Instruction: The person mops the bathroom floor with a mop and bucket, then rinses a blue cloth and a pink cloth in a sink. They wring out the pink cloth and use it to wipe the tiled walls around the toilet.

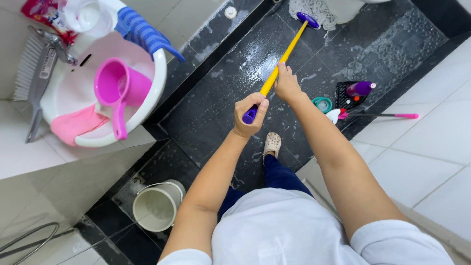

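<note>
A mop with a yellow handle (289,49) and a white string head (316,12) rests on the wet, soapy black tile floor (235,64) at the top of the view. My left hand (250,115) grips the purple end of the handle. My right hand (286,84) grips the yellow shaft a little further down it. My foot in a beige clog (272,144) stands on the floor below both hands.
A white washbasin (159,73) at left holds a pink jug (120,88) and pink cloth (73,125); a brush lies beside it. A white bucket (157,206) stands on the floor. At right a black caddy (351,95), purple bottle (360,88) and pink-handled brush (392,116) lie by the tiled wall.
</note>
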